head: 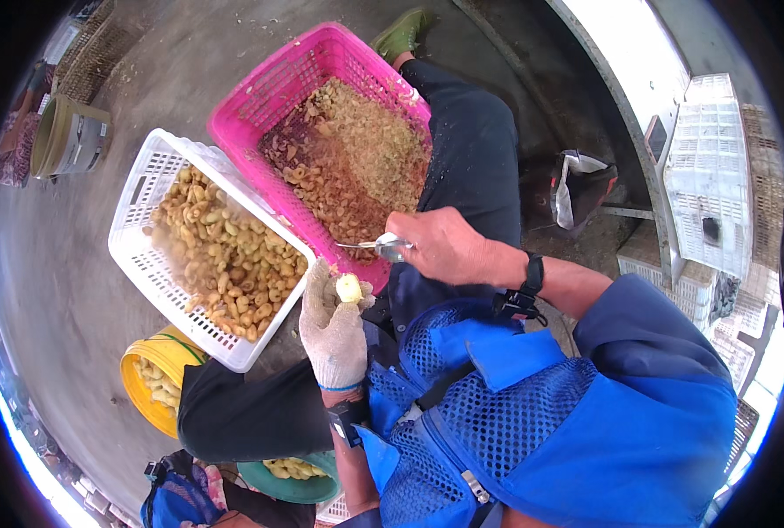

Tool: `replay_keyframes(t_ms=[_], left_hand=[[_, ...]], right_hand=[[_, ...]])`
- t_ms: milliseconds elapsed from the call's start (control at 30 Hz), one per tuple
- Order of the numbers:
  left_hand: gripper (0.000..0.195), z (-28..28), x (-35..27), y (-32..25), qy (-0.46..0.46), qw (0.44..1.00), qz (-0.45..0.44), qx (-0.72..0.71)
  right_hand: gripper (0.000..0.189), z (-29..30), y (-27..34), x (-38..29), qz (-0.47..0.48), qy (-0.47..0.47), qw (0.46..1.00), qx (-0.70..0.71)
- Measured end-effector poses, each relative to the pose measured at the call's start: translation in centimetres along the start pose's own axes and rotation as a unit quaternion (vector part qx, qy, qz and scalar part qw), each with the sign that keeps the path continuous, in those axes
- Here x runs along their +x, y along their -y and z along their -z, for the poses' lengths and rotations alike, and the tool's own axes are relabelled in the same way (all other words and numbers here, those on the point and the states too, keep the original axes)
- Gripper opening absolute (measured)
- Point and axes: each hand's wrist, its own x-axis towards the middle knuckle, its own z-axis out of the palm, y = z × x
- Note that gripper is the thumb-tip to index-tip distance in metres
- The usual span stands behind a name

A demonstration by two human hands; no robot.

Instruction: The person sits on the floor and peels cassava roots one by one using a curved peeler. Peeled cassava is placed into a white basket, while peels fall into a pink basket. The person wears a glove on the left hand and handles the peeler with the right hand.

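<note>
My left hand (336, 317), in a pale knitted glove, holds a peeled, pale yellow piece of root (349, 288) between thumb and fingers. My bare right hand (441, 247) grips a shiny metal tool (392, 247) that looks like a spoon, its thin end reaching left above the pink basket's near corner. That pink plastic basket (247, 142) holds brown peelings and pale shavings (372, 158). Against its left side stands a white plastic basket (131, 218) of unpeeled, knobbly roots (233, 257), which look like ginger. The tool and the root piece are apart.
A yellow bucket (151, 346) with pale peeled pieces stands beside my left leg. Below it, a person in blue (181, 495) sits near a green basin (286, 485) of similar pieces. Another bucket (75, 138) is at far left; white crates (709, 178) are stacked at right.
</note>
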Motion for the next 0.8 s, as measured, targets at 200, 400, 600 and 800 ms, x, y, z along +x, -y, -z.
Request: replay_keyframes(t_ms=[200, 400, 600, 800], left_hand=[[0.059, 1.7, 0.0, 0.9, 0.036, 0.995, -0.014, -0.089], [0.062, 2.0, 0.5, 1.0, 0.069, 0.978, -0.011, -0.197], [0.059, 1.9, 0.4, 1.0, 0.035, 0.980, -0.010, -0.196], [0.058, 2.6, 0.8, 1.6, 0.043, 0.987, -0.011, -0.152]], right_hand=[[0.018, -0.3, 2.0, -1.0, -0.085, 0.129, 0.976, 0.150], [0.025, -0.8, 2.0, -1.5, -0.096, 0.187, 0.958, 0.193], [0.029, -0.9, 2.2, -1.2, -0.109, 0.213, 0.951, 0.198], [0.030, -1.2, 2.1, -1.3, -0.120, 0.208, 0.949, 0.205]])
